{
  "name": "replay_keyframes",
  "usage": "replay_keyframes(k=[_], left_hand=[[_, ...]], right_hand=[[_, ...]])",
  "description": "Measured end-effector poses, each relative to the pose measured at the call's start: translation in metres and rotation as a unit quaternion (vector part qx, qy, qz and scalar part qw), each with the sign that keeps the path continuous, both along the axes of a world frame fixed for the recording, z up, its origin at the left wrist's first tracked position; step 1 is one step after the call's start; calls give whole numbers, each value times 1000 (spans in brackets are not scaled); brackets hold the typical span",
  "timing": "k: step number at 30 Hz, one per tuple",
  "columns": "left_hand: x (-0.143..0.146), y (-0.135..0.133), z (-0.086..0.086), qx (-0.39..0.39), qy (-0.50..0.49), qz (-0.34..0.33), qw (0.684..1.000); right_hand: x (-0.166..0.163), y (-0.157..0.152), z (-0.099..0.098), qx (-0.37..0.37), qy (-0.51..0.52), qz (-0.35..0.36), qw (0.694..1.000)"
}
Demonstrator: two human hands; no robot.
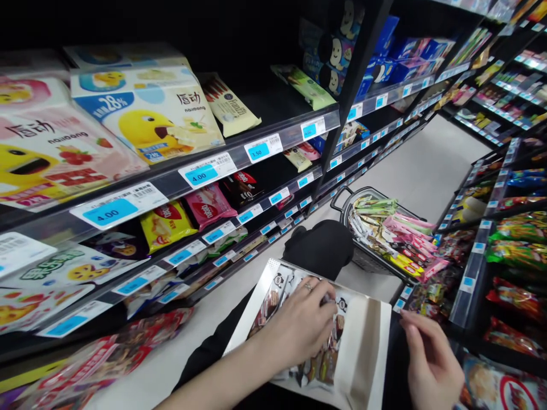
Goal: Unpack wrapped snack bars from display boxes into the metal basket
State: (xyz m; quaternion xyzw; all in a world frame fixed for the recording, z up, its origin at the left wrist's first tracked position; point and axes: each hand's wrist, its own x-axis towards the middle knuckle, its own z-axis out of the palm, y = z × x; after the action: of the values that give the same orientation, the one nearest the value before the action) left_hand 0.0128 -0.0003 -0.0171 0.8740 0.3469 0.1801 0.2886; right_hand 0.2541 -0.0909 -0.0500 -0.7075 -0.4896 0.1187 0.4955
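Note:
On my lap lies a white cardboard box (pixel 371 353), its top off, partly filled with small wrapped wafer bars (pixel 271 299). My left hand (pixel 305 319), a ring on one finger, reaches into it. Its fingers are bent down around wafer bars, with the tips hidden among the wrappers. Bare cardboard shows along the box's right side. Just right of the box, my right hand (pixel 431 361) hangs apart from it. Its fingers are loosely curved, thumb and forefinger slightly apart, and nothing shows between them.
Ahead on the floor stands a dark shopping basket (pixel 342 199) heaped with colourful snack packets (pixel 391 228). At left, tiered shelves (pixel 299 128) carry boxed and bagged snacks above price labels. More snack racks (pixel 464 296) close in on the right. Beyond the basket runs the aisle floor (pixel 453 148).

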Motion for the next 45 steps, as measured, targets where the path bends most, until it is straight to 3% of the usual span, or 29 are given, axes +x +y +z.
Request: replay_keyframes(k=[2,4,9,13,16,17,19,22,24,28,32,39,45], left_hand=[[-3,-2,0,-54,-97,41,993],[-5,-4,3,-109,-185,82,973],[-10,-3,10,-229,-338,146,901],[-13,-1,11,-347,-473,109,802],[-16,-2,11,-370,-540,36,755],[-17,-3,12,-369,-539,9,757],[-19,-4,14,-360,-496,-9,790],[-18,-3,17,-349,-404,57,843],[-17,0,18,-360,-389,91,843],[-16,3,17,-376,-412,88,825],[-15,4,13,-386,-371,69,842],[-12,6,16,-342,-307,69,886],[-10,5,15,-312,-305,44,899]], right_hand=[[-29,-9,22,52,-97,59,992],[-52,-9,34,52,-153,106,981],[-89,4,27,-40,-169,251,952],[-101,7,19,-53,-131,299,944],[-96,3,24,-37,-177,245,953],[-92,3,28,-33,-211,218,952],[-82,4,36,-19,-282,203,938],[-62,10,48,8,-314,227,922],[-47,13,53,7,-267,239,934],[-24,7,57,-13,-97,268,958],[-18,-2,56,-7,24,250,968],[-18,-4,53,-7,15,223,975],[-17,-6,50,-6,-7,206,979]])
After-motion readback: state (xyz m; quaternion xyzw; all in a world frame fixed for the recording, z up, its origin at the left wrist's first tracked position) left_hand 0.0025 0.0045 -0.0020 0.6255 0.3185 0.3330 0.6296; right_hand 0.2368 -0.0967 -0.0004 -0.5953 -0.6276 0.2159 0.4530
